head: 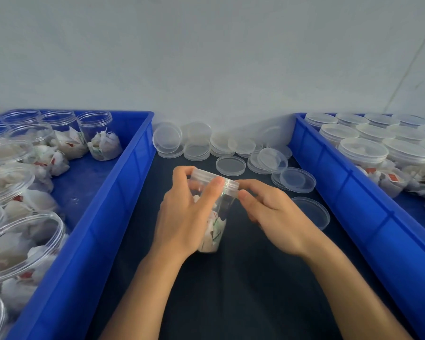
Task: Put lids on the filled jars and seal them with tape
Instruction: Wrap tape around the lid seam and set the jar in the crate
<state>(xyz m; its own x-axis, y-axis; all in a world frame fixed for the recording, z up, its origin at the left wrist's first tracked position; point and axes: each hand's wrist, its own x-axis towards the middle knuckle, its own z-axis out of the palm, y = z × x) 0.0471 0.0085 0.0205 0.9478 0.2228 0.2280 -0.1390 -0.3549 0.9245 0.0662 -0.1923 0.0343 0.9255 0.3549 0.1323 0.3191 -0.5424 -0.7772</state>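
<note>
Nearest the camera, both forearms reach in over the dark mat [231,290] toward the jar [212,217], the reference for everything else. The jar sits between the two hands, its long axis leaning away from the person, base near and mouth far, so its top tilts up and toward the wall. The left hand [184,217] wraps the jar's left side, fingers curled round the body and lid rim, thumb laid across the near face. The right hand [275,212] lies just right of the jar, its thumb and forefinger pinching the edge of the lid [216,179] that sits on the mouth. No tape is visible in either hand. Since the lid lies at the far end of the jar's axis, the right hand is the nearer for any turning or sealing at the rim, likely the step in hand.

Beyond the jar, loose lids [231,165] lie scattered on the mat. Left of the jar stands a blue crate [113,217] of open filled jars; right of it, another blue crate [353,200] holds lidded jars.
</note>
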